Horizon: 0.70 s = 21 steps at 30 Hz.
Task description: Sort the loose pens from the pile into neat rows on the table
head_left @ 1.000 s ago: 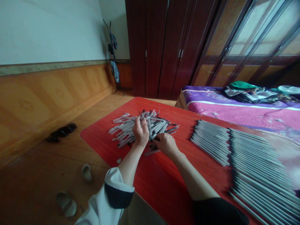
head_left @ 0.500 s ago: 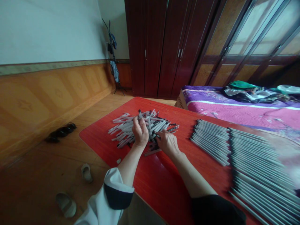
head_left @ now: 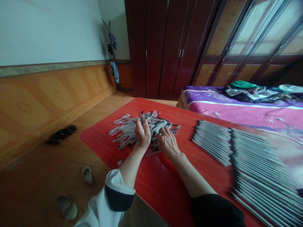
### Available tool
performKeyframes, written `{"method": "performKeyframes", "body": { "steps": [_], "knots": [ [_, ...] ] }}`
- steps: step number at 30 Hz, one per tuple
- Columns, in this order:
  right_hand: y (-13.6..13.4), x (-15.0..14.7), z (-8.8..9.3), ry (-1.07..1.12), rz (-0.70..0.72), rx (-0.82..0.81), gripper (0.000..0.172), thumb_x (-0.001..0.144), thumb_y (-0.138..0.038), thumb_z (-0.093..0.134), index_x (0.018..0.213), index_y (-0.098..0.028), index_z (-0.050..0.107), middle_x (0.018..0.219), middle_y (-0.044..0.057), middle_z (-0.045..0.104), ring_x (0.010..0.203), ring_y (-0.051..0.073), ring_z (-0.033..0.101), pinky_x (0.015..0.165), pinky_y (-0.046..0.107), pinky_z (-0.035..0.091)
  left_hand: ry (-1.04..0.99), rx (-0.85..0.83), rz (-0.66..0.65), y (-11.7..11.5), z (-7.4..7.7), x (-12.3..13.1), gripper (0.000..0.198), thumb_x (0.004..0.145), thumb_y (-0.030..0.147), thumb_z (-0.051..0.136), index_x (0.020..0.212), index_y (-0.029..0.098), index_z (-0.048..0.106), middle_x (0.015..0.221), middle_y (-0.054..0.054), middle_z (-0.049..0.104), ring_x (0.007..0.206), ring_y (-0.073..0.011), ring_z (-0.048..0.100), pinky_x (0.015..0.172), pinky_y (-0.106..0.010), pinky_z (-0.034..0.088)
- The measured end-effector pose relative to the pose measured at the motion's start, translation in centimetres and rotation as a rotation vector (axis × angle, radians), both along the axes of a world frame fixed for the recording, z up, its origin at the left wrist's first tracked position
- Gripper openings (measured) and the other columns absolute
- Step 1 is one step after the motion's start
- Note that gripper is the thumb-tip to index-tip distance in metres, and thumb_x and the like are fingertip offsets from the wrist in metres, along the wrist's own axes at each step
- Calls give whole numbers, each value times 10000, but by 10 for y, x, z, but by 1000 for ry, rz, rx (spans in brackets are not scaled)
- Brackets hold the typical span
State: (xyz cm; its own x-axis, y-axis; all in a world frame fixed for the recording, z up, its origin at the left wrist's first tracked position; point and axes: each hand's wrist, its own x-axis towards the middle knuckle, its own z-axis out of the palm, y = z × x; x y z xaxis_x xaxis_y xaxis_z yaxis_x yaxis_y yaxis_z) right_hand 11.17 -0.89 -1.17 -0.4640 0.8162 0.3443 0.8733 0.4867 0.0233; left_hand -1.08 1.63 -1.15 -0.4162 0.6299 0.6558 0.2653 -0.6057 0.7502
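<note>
The left hand is raised a little above the red table, palm turned towards the person. Its fingers are curled closed around a small bundle of pens, which stands nearly upright and shows a dark tip above the knuckles. Just at 3 o'clock from it, the right hand lies palm down with its fingers spread and bent. The fingertips rest on the near edge of a loose heap of pens. They are buried among the pens, so it may be pinching one, but I cannot tell.

The heap of grey-white barrels with dark ends lies criss-crossed on the far part of the table. It spreads from 9 o'clock to 1 o'clock around the two hands. One stray pen lies on the table just at 6 o'clock from the right hand.

Well apart at 3 o'clock, a short row of pens lies side by side. Beside it, a longer row of pens runs off towards 4 o'clock.

Beyond the table at 2 o'clock is a bed with a purple cover, and at 12 o'clock a dark wooden wardrobe. On the floor are a pair of black shoes at 9 o'clock and two pale slippers at 7 o'clock.
</note>
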Motion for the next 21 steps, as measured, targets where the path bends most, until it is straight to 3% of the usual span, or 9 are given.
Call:
{"method": "performKeyframes", "body": {
  "steps": [9, 14, 17, 21],
  "knots": [
    [2, 2, -4, -1, 45, 31, 182, 829, -164, 471, 800, -191, 648, 933, 97, 535, 913, 231, 420, 707, 306, 346, -74, -24, -27, -2, 8, 1, 141, 899, 340, 380, 883, 200, 368, 670, 1, 589, 534, -115, 585, 545, -233, 476],
    [6, 6, -11, 117, 46, 75, 157, 829, -184, 481, 851, -178, 636, 931, 93, 582, 920, 215, 456, 737, 290, 366, -166, -69, -32, 0, 8, 0, 179, 896, 374, 384, 839, 210, 341, 675, 0, 597, 504, -116, 586, 484, -226, 464],
    [7, 6, -14, 202, -17, 93, 152, 822, -228, 490, 851, -167, 626, 859, 83, 619, 851, 200, 509, 718, 278, 373, -224, -67, -40, 2, 8, -1, 201, 891, 387, 392, 810, 217, 323, 654, 13, 591, 477, -107, 570, 465, -221, 459],
    [4, 0, -11, 333, -134, -12, 170, 814, -275, 489, 870, -182, 619, 803, 55, 662, 756, 172, 584, 612, 241, 359, -269, -87, -129, 2, 9, -1, 217, 884, 402, 416, 815, 222, 316, 668, 18, 602, 467, -95, 574, 430, -196, 444]
  ]
}}
